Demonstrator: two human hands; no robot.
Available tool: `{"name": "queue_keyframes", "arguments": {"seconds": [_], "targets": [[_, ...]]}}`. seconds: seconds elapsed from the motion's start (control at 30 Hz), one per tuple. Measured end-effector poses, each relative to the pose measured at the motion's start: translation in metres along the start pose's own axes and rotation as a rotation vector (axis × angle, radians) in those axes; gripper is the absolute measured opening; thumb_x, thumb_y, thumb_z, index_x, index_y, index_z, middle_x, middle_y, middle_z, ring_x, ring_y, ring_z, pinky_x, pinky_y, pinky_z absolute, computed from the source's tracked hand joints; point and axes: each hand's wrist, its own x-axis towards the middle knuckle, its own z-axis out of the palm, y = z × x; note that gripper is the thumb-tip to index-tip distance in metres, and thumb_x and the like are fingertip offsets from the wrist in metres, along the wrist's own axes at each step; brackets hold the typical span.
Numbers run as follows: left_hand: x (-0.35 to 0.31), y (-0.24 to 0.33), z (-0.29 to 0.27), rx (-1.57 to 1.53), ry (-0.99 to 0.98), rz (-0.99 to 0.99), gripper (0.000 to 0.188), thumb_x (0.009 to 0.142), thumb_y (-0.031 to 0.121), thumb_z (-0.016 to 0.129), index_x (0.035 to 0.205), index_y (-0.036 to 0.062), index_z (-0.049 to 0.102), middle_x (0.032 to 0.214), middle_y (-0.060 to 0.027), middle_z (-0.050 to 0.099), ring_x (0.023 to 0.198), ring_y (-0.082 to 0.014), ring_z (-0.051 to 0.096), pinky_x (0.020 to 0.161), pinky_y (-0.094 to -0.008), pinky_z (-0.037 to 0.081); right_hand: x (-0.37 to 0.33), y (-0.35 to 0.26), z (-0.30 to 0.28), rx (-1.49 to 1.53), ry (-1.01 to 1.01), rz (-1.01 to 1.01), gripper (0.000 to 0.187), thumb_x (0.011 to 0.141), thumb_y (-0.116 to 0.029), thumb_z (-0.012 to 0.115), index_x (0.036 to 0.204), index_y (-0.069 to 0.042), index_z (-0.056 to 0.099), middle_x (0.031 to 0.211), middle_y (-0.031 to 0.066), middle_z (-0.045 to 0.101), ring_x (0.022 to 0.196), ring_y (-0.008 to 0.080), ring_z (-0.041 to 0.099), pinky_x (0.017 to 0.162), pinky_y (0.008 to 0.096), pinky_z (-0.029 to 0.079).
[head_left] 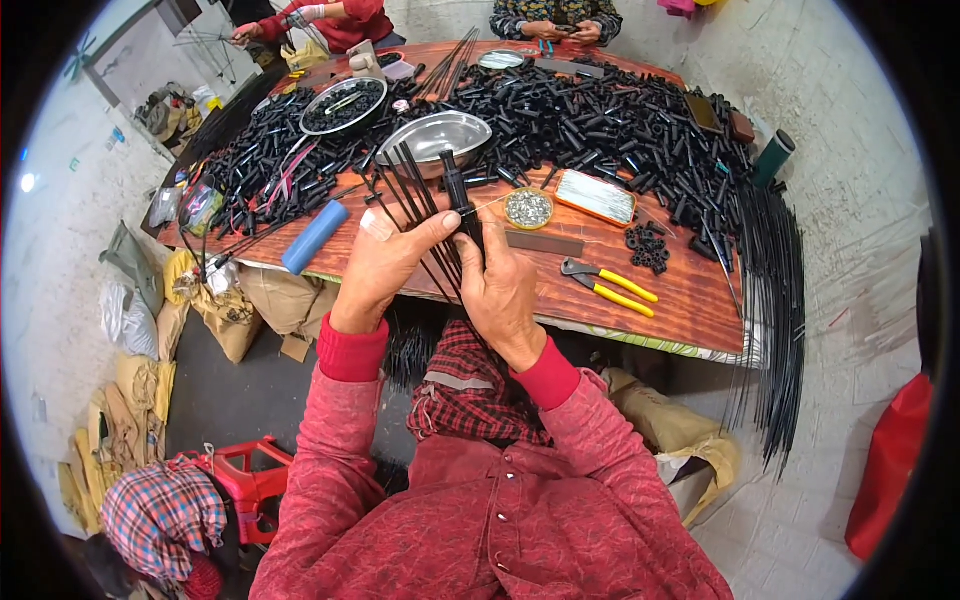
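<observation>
In front of my chest, my right hand (500, 290) is wrapped around the lower part of an upright black tube (456, 185). My left hand (385, 255) is closed around several thin black rods (408, 180), which fan upward and run down past the palm. Its thumb presses against the side of the tube, and white tape wraps one finger. A fine silvery wire (484, 206) sticks out from the tube toward the right. Just beyond the hands lie a round yellow dish of small metal pieces (528, 208), a flat dark bar (545, 243) and yellow-handled pincers (610, 284).
A reddish wooden table (690, 310) carries a wide heap of black tubes (600, 120), a steel bowl (436, 135), a tray of metal pins (596, 197), black rings (648, 248) and a blue roll (315, 237). Long black rods (785, 330) overhang the right edge. Two people work opposite.
</observation>
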Motion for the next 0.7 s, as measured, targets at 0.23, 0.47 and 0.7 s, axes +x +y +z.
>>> {"name": "queue_keyframes", "arguments": {"seconds": [0.23,0.47,0.7], "targets": [[0.003,-0.011,0.004,-0.130,0.004,-0.004,0.024,0.091,0.005,0.074,0.115,0.0000,0.073,0.104,-0.0026,0.074,0.092,-0.0092,0.066,0.083,-0.0265,0.052,-0.002,-0.001,-0.006,-0.003,-0.024,0.026,0.041,0.097,-0.012,0.065,0.136,-0.001,0.055,0.073,0.0213,0.067,0.064,0.0382,0.068,0.055,0.0440,0.048],[0.004,-0.024,0.013,-0.281,0.131,-0.004,0.024,0.090,0.004,0.076,0.114,-0.0012,0.072,0.101,-0.0054,0.074,0.087,-0.0110,0.069,0.079,-0.0259,0.056,-0.009,0.000,-0.016,0.128,0.113,-0.001,0.030,0.098,-0.015,0.067,0.125,-0.003,0.061,0.090,0.0169,0.074,0.079,0.0293,0.075,0.063,0.0366,0.056],[0.005,-0.031,0.019,-0.347,0.188,-0.019,0.026,0.090,0.002,0.075,0.115,-0.0027,0.071,0.100,-0.0078,0.075,0.082,-0.0119,0.071,0.074,-0.0255,0.058,-0.007,0.008,-0.027,0.004,0.040,0.061,0.008,0.095,-0.008,0.068,0.098,-0.001,0.066,0.083,0.0122,0.072,0.068,0.0216,0.070,0.059,0.0317,0.053]]}}
